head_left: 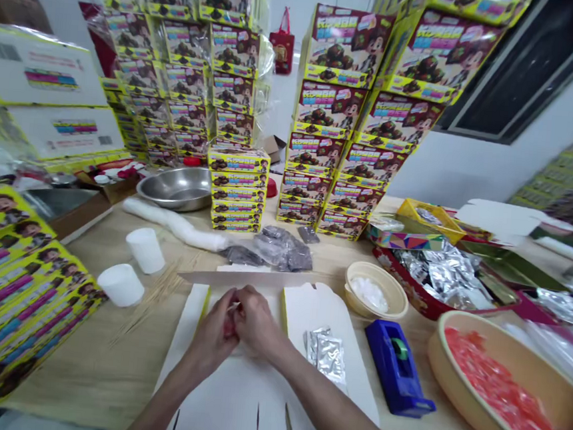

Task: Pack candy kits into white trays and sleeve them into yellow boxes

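My left hand (214,332) and my right hand (258,321) meet with fingers closed and pressed together above a flattened white cardboard box (220,403). Between the fingertips is something small and pale that I cannot make out. Two or so silver foil sachets (330,358) lie on the right flap of the cardboard, close to my right forearm. Just beyond the hands, a long grey strip (275,279) runs across the box. Several grey-black plastic packets (286,247) lie behind it.
At right are a blue tape dispenser (393,368), a small cream bowl (401,305) of white pieces, and a large basin (457,380) of red wrapped pieces. White cylinders (120,285) and thin sticks (146,303) lie left. Stacked printed boxes (326,105) and a steel bowl (179,185) stand behind.
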Motion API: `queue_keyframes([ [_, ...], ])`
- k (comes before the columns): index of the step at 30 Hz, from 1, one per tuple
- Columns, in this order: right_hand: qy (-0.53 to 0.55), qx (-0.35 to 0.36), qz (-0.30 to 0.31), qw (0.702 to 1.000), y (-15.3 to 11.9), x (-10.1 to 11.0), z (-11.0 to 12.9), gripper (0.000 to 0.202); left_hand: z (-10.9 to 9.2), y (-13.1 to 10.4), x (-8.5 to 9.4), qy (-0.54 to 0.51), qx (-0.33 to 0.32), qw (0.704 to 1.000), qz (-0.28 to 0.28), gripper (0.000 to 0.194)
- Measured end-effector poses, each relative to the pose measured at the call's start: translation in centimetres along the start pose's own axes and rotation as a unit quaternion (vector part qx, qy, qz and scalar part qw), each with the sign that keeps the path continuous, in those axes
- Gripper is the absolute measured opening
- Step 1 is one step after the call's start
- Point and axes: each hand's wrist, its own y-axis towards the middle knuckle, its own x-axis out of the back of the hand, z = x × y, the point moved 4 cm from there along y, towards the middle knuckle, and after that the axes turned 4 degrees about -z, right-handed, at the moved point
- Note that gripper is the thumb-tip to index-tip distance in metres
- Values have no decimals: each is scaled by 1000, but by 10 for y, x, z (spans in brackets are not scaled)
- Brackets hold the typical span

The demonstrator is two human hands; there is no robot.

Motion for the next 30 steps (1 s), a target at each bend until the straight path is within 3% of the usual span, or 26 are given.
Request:
queue_keyframes([
  [2, 44, 8, -30, 999, -6, 9, 7, 22, -1, 3, 1, -3, -10, 1000, 2, 56],
  [4, 92, 60, -76, 991, -20, 32, 20, 23, 1, 5, 5, 24, -18, 1000, 8, 44],
  [6, 104, 132, -150, 974, -36, 71, 26, 29, 7, 6, 11, 73, -23, 997, 12, 39],
  [8, 71, 153, -269, 948, -41, 118, 7, 30, 16, 6, 16, 113, -23, 993, 7, 38],
  [10, 40, 65, -388, 918, -27, 156, -44, 12, 23, 6, 21, 130, -29, 991, -4, 38],
  [11, 52, -17, -399, 915, -11, 165, -78, 5, 26, 5, 22, 134, -38, 990, -10, 38],
  [12, 70, -101, -380, 917, 7, 167, -114, 10, 29, 4, 23, 140, -49, 989, -17, 38],
  [14, 65, -286, -258, 921, 43, 153, -182, 22, 35, 1, 22, 162, -74, 984, -29, 40],
  [16, 61, -356, -203, 910, 69, 134, -224, 33, 38, -1, 19, 195, -100, 975, -36, 42],
  [18, 66, -381, -177, 905, 82, 118, -244, 37, 38, -3, 17, 221, -118, 967, -32, 43],
  [21, 107, -388, -143, 904, 81, 111, -244, 32, 30, -3, 17, 231, -119, 965, -34, 42],
  [23, 148, -376, -130, 905, 71, 124, -236, 31, 23, -1, 21, 225, -116, 966, -43, 39],
  [26, 203, -354, -146, 901, 40, 162, -219, 34, 16, 3, 28, 215, -116, 969, -39, 36],
  [30, 284, -331, -187, 880, -27, 216, -186, 33, 15, 10, 36, 220, -92, 971, -17, 36],
])
